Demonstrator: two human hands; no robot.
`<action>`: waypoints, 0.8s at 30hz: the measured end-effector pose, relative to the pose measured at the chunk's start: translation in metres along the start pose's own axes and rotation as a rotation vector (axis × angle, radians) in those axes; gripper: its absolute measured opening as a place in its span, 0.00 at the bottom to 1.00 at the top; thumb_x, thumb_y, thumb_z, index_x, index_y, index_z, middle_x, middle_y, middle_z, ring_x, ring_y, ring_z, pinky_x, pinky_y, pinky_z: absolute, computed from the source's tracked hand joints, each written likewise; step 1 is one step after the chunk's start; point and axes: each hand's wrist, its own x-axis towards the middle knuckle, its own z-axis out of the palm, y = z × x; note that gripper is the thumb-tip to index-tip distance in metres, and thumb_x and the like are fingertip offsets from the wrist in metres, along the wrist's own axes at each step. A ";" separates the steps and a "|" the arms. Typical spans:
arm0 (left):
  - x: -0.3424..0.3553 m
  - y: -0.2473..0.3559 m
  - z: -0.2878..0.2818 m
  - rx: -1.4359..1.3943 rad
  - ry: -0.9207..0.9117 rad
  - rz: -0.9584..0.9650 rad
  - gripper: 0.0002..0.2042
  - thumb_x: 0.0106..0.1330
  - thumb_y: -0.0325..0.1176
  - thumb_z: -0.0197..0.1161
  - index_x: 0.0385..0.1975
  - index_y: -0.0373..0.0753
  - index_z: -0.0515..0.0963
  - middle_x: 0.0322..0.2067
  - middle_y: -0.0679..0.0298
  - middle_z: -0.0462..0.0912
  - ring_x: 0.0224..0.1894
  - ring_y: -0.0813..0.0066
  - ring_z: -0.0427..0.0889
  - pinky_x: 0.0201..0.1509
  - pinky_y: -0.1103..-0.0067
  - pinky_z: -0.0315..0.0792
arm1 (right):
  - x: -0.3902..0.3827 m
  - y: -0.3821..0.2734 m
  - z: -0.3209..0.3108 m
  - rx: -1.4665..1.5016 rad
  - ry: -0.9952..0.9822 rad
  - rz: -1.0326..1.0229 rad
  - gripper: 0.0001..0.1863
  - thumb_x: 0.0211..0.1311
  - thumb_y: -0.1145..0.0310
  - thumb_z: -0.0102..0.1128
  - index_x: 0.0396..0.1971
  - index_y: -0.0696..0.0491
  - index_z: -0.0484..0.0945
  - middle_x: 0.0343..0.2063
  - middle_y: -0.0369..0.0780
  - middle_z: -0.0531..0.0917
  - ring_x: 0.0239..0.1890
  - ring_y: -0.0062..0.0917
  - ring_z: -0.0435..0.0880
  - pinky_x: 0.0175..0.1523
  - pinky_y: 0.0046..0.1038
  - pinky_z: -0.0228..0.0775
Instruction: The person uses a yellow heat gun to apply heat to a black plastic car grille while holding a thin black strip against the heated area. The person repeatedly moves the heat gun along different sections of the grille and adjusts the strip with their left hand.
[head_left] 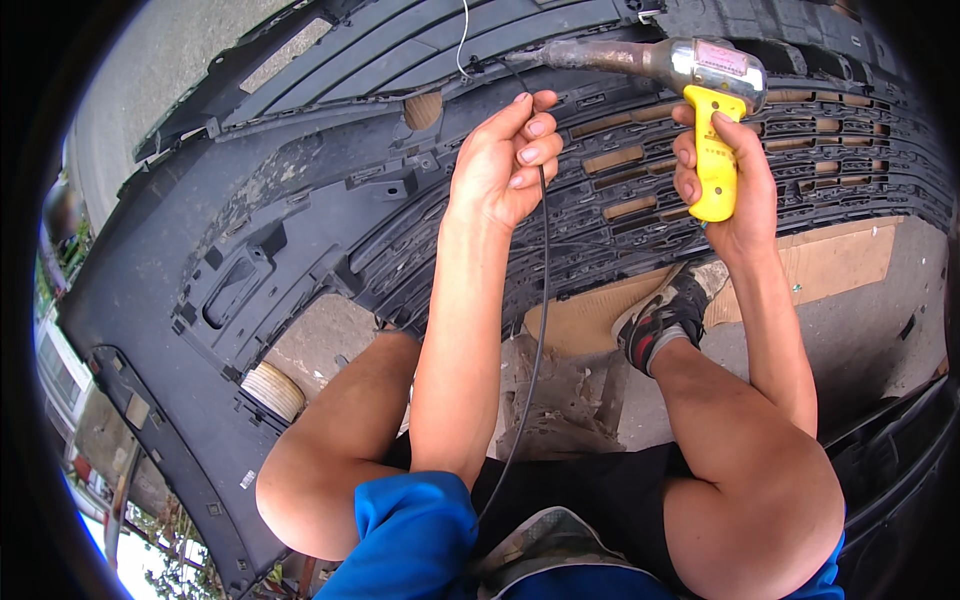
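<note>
My right hand grips the yellow handle of a metal heat-gun-like tool, whose narrow nozzle reaches left to a seam on a large black plastic vehicle bumper. My left hand has its fingers curled round a thin black rod or cord, below the nozzle tip. This strand runs up to the seam and down toward my lap. A short white wire lies across the upper plastic slats, near the nozzle.
Flattened cardboard lies on the concrete under the bumper, beside my shoe. A pale coiled or ribbed object rests at the left. My bent knees flank my arms. Dark glossy plastic is at the right edge.
</note>
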 end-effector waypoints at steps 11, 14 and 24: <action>-0.003 0.003 -0.002 0.075 -0.009 0.003 0.11 0.77 0.36 0.48 0.45 0.34 0.71 0.24 0.69 0.68 0.22 0.83 0.65 0.13 0.89 0.50 | 0.001 -0.003 -0.008 0.024 -0.020 -0.014 0.21 0.69 0.57 0.50 0.47 0.62 0.75 0.24 0.39 0.76 0.19 0.19 0.72 0.25 0.20 0.66; -0.004 0.004 -0.002 0.067 -0.011 -0.019 0.11 0.77 0.36 0.48 0.45 0.35 0.71 0.23 0.69 0.67 0.22 0.83 0.65 0.14 0.89 0.50 | 0.002 -0.002 -0.012 0.052 -0.032 -0.006 0.21 0.69 0.57 0.50 0.47 0.62 0.75 0.25 0.39 0.76 0.19 0.19 0.71 0.25 0.19 0.66; -0.002 0.005 -0.005 0.010 -0.041 -0.045 0.11 0.77 0.36 0.48 0.44 0.34 0.71 0.22 0.69 0.66 0.19 0.84 0.61 0.14 0.88 0.50 | 0.000 -0.001 -0.006 0.084 0.012 0.027 0.23 0.72 0.56 0.46 0.48 0.63 0.73 0.23 0.36 0.74 0.15 0.16 0.68 0.21 0.16 0.60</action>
